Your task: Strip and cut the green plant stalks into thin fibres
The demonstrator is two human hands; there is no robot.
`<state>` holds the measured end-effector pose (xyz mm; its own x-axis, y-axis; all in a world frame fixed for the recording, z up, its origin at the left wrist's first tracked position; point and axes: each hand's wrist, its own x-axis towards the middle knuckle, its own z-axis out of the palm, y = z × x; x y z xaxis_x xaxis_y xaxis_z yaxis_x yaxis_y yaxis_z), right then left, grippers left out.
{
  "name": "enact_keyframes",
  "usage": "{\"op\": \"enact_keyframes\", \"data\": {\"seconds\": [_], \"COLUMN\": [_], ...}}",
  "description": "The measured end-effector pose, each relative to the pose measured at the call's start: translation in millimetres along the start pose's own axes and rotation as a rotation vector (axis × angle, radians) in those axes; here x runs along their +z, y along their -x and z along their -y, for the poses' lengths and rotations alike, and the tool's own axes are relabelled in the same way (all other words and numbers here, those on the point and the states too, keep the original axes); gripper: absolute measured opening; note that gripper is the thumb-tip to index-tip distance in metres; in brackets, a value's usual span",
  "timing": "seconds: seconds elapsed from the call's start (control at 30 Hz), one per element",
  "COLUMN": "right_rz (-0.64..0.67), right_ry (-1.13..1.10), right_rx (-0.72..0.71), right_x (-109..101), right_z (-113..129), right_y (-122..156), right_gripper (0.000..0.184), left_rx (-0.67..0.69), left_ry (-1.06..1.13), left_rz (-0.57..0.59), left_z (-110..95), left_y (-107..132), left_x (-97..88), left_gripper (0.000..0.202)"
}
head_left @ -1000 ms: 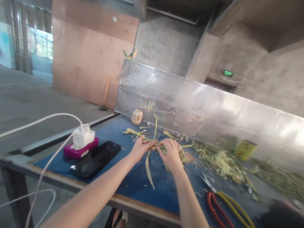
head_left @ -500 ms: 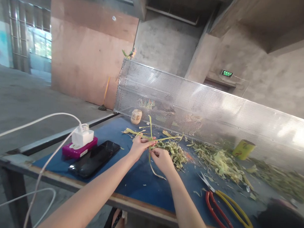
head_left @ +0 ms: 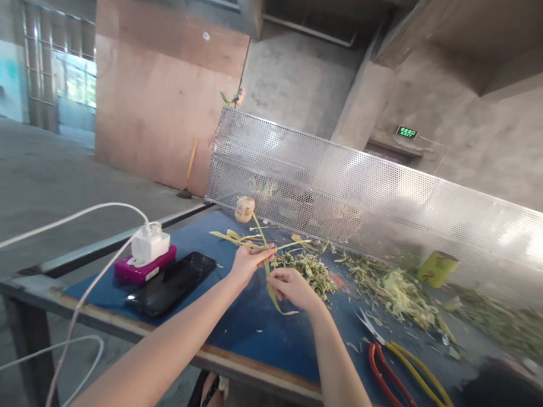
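Above the blue tabletop [head_left: 249,339], my left hand [head_left: 248,263] pinches pale green leaf strips [head_left: 260,231] where they cross. One strip points up and away, and others stick out to the left and right. My right hand [head_left: 290,284] is closed on the strip that hangs down toward me, its loose end curling below the fingers. Just beyond my right hand lies a heap of dried green plant pieces [head_left: 311,270]. Scissors [head_left: 382,341] with one red and one yellow handle rest to the right, blades apart.
Left on the table are a black phone [head_left: 173,283] and a magenta power strip [head_left: 131,268] with a white charger [head_left: 149,245] and cables. A roll [head_left: 244,209] stands near the perforated metal screen [head_left: 308,169]. More plant scraps [head_left: 397,294] and a yellow-green cylinder [head_left: 437,268] lie right.
My right hand has moved slightly down, away from my left hand, along the hanging strip. The crossed strips have turned, the upper one now leaning left.
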<state>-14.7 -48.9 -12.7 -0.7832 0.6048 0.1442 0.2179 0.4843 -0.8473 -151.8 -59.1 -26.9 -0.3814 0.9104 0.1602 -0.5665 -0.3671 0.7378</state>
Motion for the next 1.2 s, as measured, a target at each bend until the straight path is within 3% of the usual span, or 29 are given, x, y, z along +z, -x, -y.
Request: {"op": "enact_keyframes", "data": {"seconds": [0.1, 0.2, 0.27, 0.37, 0.43, 0.57, 0.7, 0.83, 0.97, 1.13, 1.2], "right_rz": [0.076, 0.051, -0.163, -0.635, -0.76, -0.639, -0.576, -0.556, -0.578, -0.713, -0.679], "right_ry": [-0.059, -0.009, 0.066, 0.168, 0.264, 0.352, 0.137, -0.031, -0.035, 0.059, 0.046], "right_rx": [0.055, 0.035, -0.053, -0.154, -0.149, -0.156, -0.107, -0.117, -0.115, -0.167, -0.129], "right_x": [-3, -6, -10, -19, -24, -23, -19, -19, -19, -19, -21], "right_z": [0, -3, -4, -5, -5, -7, -10, -8, -5, -7, -10], "right_y": [1, 1, 1, 1, 0, -5, -9, -8, -7, -8, -10], "right_gripper": [0.024, 0.027, 0.029, 0.028, 0.026, 0.017, 0.015, 0.018, 0.021, 0.02, 0.021], "left_rx": [0.003, -0.01, -0.059, -0.137, -0.138, -0.12, -0.134, -0.158, -0.181, -0.217, -0.223], "left_ry": [-0.01, -0.068, -0.153, -0.222, -0.233, -0.333, -0.345, -0.289, -0.314, -0.365, -0.375], "left_rz": [0.007, 0.034, 0.111, 0.256, 0.312, 0.377, 0.402, 0.341, 0.351, 0.407, 0.416], "left_z": [-1, -4, -6, -5, -2, 4, 4, 0, -3, -4, -4], "left_y": [1, 7, 11, 15, 16, 15, 17, 21, 22, 24, 25], "left_x": [0.1, 2.9, 5.2, 7.0, 6.5, 4.9, 7.3, 11.0, 12.6, 13.0, 12.4], "left_gripper": [0.069, 0.093, 0.106, 0.114, 0.114, 0.113, 0.109, 0.1, 0.097, 0.093, 0.093]}}
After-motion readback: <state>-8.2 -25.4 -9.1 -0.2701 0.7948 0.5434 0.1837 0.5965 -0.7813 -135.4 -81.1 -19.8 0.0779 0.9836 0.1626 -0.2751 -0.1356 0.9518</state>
